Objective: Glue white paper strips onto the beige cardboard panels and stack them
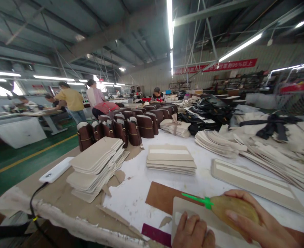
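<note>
My right hand [255, 213] is wrapped round a yellowish squeeze bottle [234, 210] with a bright green nozzle [195, 198]. The nozzle points left, above a beige panel [185, 205]. At the panel's lower left, my left hand [193, 232] holds it down with bent fingers. A brown board [159, 198] lies partly under that panel, and a purple strip [155, 235] is beside it. Farther up the table sits a stack of beige panels [171, 159], the top one with a white band. To the right is a long beige panel [255, 184] with white strips.
A taller panel stack [95, 162] and a white power bank [55, 170] with a black cable are on the left. Rows of brown bags [121, 132] stand behind. Cut pieces [216, 143] and black material [211, 108] cover the right. Several people work farther off.
</note>
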The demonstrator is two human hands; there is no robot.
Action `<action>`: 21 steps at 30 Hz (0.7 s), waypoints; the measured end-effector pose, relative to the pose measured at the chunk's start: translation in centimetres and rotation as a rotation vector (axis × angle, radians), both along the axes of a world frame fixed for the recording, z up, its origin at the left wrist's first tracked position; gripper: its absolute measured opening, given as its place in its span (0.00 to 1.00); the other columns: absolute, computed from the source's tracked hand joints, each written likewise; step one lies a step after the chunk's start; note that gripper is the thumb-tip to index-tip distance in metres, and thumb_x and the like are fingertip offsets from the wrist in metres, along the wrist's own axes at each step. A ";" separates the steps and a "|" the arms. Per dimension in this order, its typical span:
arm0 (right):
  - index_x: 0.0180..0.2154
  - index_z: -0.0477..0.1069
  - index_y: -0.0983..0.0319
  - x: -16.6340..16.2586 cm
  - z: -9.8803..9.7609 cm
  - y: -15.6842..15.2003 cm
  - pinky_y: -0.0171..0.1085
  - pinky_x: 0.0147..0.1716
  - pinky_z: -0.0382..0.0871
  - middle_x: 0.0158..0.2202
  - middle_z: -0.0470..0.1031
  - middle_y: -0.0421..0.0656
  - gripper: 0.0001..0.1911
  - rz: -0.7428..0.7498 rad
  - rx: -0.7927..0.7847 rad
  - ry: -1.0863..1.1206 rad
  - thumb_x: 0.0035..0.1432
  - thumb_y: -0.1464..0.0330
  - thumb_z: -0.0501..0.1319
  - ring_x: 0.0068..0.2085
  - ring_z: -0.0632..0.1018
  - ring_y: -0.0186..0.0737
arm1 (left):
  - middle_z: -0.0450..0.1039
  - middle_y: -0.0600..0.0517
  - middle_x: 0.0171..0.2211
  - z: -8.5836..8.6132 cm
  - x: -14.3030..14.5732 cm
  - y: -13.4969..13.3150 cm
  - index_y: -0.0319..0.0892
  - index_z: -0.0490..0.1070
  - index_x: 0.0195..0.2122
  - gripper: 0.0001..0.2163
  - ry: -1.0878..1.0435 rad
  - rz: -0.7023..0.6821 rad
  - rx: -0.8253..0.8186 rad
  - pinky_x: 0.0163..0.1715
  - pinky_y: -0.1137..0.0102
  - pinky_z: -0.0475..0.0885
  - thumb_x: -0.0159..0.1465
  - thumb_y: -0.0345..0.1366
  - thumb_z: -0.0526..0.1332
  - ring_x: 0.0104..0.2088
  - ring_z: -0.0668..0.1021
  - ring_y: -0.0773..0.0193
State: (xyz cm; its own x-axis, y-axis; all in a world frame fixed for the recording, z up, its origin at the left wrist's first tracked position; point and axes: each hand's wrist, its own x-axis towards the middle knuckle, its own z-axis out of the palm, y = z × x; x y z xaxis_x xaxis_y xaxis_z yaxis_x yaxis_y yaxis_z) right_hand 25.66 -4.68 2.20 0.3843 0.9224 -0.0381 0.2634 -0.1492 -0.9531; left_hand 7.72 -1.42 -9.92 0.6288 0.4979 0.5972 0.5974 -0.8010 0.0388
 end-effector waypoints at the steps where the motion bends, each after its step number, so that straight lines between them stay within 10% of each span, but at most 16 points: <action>1: 0.44 0.72 0.53 -0.1 0.7 -0.3 0.42 0.24 0.73 0.38 0.81 0.46 0.30 0.019 -0.001 -0.056 0.45 0.44 0.70 0.32 0.79 0.50 | 0.80 0.47 0.39 1.6 -0.7 -1.0 0.44 0.76 0.41 0.12 -0.021 -0.004 -0.053 0.55 0.51 0.78 0.67 0.47 0.63 0.44 0.81 0.52; 7: 0.46 0.70 0.55 -1.1 3.5 -0.9 0.45 0.44 0.73 0.42 0.78 0.43 0.26 0.072 0.045 -0.319 0.49 0.51 0.70 0.43 0.78 0.50 | 0.76 0.46 0.52 9.0 -3.3 -3.3 0.41 0.73 0.52 0.13 0.028 -0.064 -0.396 0.68 0.52 0.65 0.71 0.41 0.60 0.56 0.74 0.52; 21: 0.47 0.66 0.55 -1.7 2.8 1.1 0.45 0.43 0.69 0.43 0.72 0.43 0.15 0.414 0.274 -0.522 0.61 0.61 0.66 0.43 0.75 0.46 | 0.77 0.44 0.52 9.4 -3.0 -3.0 0.38 0.74 0.50 0.13 0.038 -0.096 -0.407 0.65 0.51 0.67 0.69 0.40 0.63 0.54 0.75 0.49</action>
